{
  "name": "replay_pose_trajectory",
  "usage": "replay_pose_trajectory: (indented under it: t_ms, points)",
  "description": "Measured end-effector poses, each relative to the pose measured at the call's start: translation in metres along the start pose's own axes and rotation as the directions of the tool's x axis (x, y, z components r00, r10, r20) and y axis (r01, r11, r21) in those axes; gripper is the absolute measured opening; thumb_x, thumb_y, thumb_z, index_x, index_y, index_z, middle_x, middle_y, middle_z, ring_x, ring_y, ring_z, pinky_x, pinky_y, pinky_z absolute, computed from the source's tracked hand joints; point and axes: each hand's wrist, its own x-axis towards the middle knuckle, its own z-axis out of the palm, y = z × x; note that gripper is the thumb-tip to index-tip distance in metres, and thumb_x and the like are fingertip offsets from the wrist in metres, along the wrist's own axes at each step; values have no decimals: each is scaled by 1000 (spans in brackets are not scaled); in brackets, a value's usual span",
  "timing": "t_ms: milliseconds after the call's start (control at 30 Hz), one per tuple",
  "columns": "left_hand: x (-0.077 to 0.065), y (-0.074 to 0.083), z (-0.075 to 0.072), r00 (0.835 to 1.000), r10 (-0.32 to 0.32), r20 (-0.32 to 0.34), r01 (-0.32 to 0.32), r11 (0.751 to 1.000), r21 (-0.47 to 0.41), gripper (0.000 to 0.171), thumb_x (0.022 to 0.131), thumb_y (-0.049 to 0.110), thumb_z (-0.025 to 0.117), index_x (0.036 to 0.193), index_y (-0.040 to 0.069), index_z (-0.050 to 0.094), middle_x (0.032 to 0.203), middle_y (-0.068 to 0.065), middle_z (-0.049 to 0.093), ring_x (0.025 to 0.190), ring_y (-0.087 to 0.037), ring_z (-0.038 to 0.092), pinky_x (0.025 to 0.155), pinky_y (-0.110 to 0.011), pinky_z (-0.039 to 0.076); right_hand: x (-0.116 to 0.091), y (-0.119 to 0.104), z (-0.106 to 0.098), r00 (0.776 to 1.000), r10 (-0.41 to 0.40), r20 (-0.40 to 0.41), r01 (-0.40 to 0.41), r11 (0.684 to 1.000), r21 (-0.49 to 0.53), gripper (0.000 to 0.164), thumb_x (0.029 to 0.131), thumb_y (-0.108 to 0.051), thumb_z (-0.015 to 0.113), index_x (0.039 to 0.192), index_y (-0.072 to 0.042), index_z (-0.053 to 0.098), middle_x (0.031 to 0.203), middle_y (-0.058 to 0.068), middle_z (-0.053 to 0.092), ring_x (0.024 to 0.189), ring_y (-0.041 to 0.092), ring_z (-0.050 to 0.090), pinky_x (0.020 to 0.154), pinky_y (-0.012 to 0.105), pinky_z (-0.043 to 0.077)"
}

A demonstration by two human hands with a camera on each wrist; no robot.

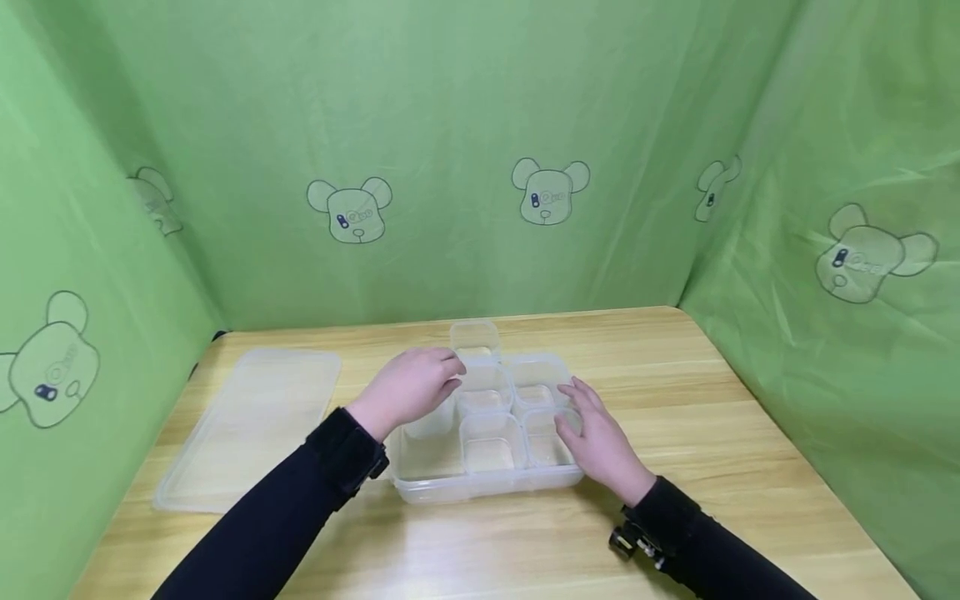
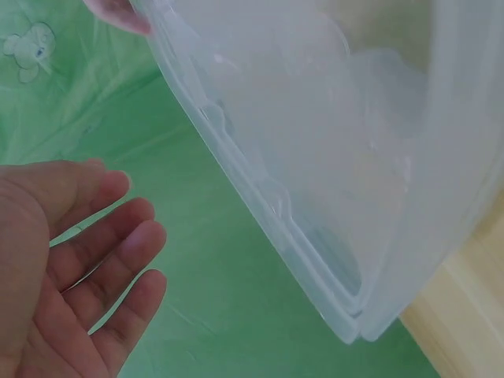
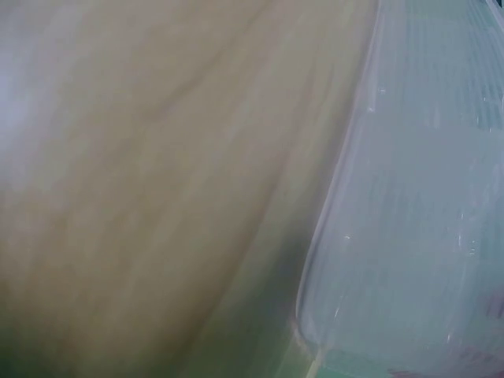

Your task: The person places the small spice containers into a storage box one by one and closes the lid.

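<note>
A large clear plastic container (image 1: 427, 490) stands on the table with several small clear boxes inside, among them a front-middle box (image 1: 492, 457). My left hand (image 1: 414, 385) hovers over its back left part, fingers loosely bent and holding nothing; the left wrist view shows this hand (image 2: 87, 260) apart from the container wall (image 2: 260, 197). Partly hidden below it is a left box (image 1: 433, 423). At the container's right side, my right hand (image 1: 600, 437) has thumb and fingers spread, fingertips right at the rim of the right boxes. In the right wrist view the container's side (image 3: 394, 213) shows.
A flat clear lid (image 1: 251, 429) lies at the left of the wooden table (image 1: 675, 400). Another small box (image 1: 474, 335) is just behind the container. Green cloth walls (image 1: 450, 100) with printed bear heads surround the table at the back and sides.
</note>
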Motion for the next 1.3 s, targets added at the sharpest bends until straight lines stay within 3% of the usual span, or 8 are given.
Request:
replay_pose_trajectory:
  t_ms: [300,533,967,1300]
  points:
    - [15,-18,-6,992,-109,69,111,994,-16,22,98,11,63,119,7,69,119,-8,69,114,-27,64,101,-42,48,-1,-1,-1,1000,13,3,-13,1000,7,53,100,-20,56,146,2,42,159,27,23,127,47,50,103,61,42]
    - [24,-28,6,981,-166,103,170,985,-30,27,100,4,55,124,9,68,126,-8,66,122,-27,59,108,-42,43,-1,-1,0,1000,16,3,-16,1000,6,53,100,-19,56,146,2,43,159,27,23,127,47,49,103,61,41]
    - [45,-35,12,939,-254,231,269,962,-36,35,102,4,51,134,12,62,137,-5,62,128,-25,56,111,-43,39,-1,-4,-1,1000,13,1,-13,1000,-5,52,100,-19,57,146,2,43,159,27,24,129,49,48,103,61,40]
    - [57,-37,15,898,-268,350,282,959,13,53,93,-13,44,135,13,62,137,-2,62,130,-22,54,111,-41,39,-2,-4,-2,1000,18,-3,-18,1000,8,51,100,-19,57,145,2,44,159,27,24,129,48,47,104,61,40]
